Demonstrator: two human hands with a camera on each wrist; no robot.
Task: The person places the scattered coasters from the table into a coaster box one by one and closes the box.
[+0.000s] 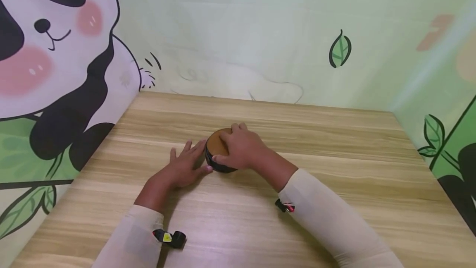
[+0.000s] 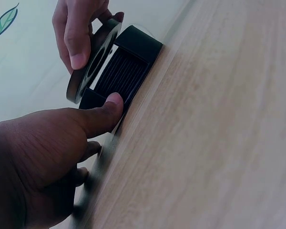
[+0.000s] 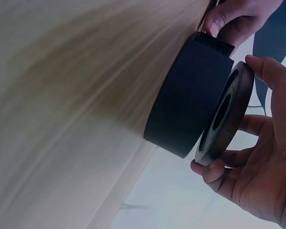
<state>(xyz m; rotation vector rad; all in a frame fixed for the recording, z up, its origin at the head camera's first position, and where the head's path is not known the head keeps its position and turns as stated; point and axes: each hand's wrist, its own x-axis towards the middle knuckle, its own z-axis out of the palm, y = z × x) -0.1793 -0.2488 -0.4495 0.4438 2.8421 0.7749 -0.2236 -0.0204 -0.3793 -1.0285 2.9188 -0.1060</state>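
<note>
A low black round holder (image 1: 222, 168) stands on the wooden table. Ridged dark layers show through the opening in its side in the left wrist view. My left hand (image 1: 182, 168) holds its left side, with the thumb (image 2: 115, 100) against the wall and the other fingers spread. My right hand (image 1: 243, 146) grips a round brown-topped disc (image 1: 216, 144) by its rim, thumb on the near side and fingers on the far side. In the right wrist view the disc's dark ringed underside sits tilted just above the holder, with a narrow gap at one edge.
The wood-grained table (image 1: 334, 168) reaches back to a pale green wall (image 1: 230, 32) with printed leaves. A large printed panda (image 1: 70, 106) covers the left side wall. Small black devices are strapped to both sleeves, such as the left one (image 1: 170, 238).
</note>
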